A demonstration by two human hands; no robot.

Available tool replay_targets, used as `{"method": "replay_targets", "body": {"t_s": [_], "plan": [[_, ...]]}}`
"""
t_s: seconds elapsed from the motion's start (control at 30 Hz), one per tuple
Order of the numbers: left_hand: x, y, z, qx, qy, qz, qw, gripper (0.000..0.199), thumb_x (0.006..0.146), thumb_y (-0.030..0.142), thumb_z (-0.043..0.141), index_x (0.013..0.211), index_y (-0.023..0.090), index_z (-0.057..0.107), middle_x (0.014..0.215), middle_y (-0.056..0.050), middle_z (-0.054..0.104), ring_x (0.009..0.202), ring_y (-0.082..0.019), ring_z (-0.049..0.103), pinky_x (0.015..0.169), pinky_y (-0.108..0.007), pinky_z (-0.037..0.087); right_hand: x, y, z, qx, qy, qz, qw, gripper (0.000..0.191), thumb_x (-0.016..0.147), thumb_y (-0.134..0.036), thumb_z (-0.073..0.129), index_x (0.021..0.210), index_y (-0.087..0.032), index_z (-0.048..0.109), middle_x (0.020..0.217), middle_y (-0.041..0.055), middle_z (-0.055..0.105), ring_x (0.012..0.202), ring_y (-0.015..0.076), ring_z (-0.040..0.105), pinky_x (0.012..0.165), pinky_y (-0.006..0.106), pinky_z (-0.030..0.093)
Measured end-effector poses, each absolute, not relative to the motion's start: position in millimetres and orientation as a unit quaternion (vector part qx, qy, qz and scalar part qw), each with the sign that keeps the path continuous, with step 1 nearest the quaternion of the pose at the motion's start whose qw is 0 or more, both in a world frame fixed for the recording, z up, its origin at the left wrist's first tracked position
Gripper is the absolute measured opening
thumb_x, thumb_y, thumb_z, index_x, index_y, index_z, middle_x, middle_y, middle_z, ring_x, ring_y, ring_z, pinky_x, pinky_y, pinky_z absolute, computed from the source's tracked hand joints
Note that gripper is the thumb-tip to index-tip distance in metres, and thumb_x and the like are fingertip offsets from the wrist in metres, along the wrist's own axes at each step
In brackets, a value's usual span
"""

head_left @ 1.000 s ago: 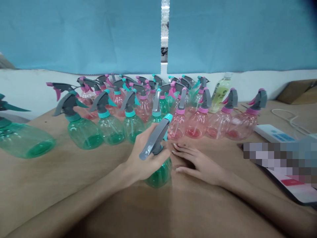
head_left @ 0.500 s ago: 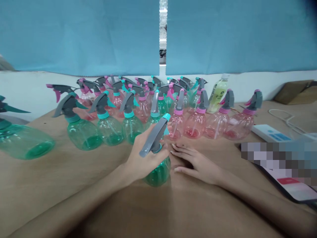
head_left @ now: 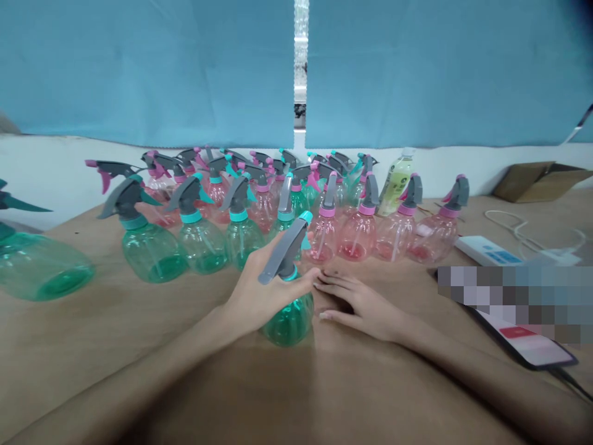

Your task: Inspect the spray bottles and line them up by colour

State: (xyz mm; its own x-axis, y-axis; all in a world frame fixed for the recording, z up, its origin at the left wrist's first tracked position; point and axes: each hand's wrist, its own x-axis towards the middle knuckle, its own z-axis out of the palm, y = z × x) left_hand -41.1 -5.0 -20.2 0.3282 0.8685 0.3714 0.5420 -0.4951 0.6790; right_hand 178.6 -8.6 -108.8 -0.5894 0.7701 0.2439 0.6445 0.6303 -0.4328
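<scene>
Fingers of my left hand [head_left: 254, 287] reach round the neck of a green spray bottle [head_left: 288, 321]; the thumb lies straight across its near side, the others are mostly hidden behind, and I can't tell how firmly they close.

Well left of them, a cut-off green bottle [head_left: 46, 272] stands apart; nearer, beyond my knuckles, come the row's green bottles [head_left: 155, 253]. If I pushed my bottle forward, it could knock that row and set off a chain of tipping. A careless squeeze on the trigger [head_left: 306, 241] could set it spraying.

Just right of my left thumb, my right hand [head_left: 373, 312] rests flat on the table [head_left: 92, 327], fingers loosely spread, holding nothing. A slack left grip could let the bottle lean into those fingertips. Past them stand pink bottles [head_left: 356, 238]; farther right lies a phone [head_left: 542, 349], which an outward-swinging forearm might bump.
</scene>
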Motion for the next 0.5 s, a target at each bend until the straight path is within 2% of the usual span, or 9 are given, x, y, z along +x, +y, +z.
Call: {"method": "replay_targets", "body": {"t_s": [0.13,0.3,0.4,0.5], "plan": [[-41.0,-9.2,-14.2,0.785,0.444,0.361,0.235,0.051,0.079,0.043,0.064,0.126,0.029,0.049,0.087,-0.001,0.065,0.07,-0.016,0.059,0.059,-0.028,0.047,178.0,-8.4,-109.2,-0.404,-0.879,0.14,0.21,0.061,0.088,-0.056,0.047,0.139,-0.023,0.042,0.143,0.0088,0.044,0.134,0.0256,0.037,0.11,0.049,0.031],[-43.6,-16.0,-3.1,0.79,0.451,0.347,0.226,0.071,0.072,0.043,0.071,0.134,0.032,0.039,0.109,-0.002,0.063,0.092,-0.02,0.06,0.078,-0.035,0.049,177.7,-7.6,-108.5,-0.397,-0.888,0.125,0.198,0.063,0.089,-0.057,0.044,0.138,-0.018,0.043,0.144,0.0115,0.043,0.135,0.0251,0.036,0.11,0.047,0.03],[-48.2,-20.3,-0.6,0.791,0.452,0.325,0.253,0.076,0.07,0.046,0.073,0.135,0.033,0.035,0.124,-0.004,0.058,0.108,-0.024,0.057,0.088,-0.04,0.046,176.9,-8.3,-106.9,-0.396,-0.894,0.106,0.179,0.064,0.09,-0.057,0.041,0.137,-0.015,0.045,0.144,0.0138,0.042,0.135,0.0257,0.035,0.11,0.046,0.03],[-53.9,-25.5,-3.7,0.81,0.44,0.293,0.254,0.074,0.068,0.05,0.072,0.132,0.03,0.039,0.129,-0.007,0.055,0.117,-0.028,0.052,0.095,-0.045,0.042,176.1,-9.1,-103.1,-0.392,-0.9,0.086,0.17,0.062,0.09,-0.057,0.04,0.136,-0.016,0.046,0.142,0.0138,0.045,0.133,0.0265,0.038,0.109,0.047,0.032]]}}
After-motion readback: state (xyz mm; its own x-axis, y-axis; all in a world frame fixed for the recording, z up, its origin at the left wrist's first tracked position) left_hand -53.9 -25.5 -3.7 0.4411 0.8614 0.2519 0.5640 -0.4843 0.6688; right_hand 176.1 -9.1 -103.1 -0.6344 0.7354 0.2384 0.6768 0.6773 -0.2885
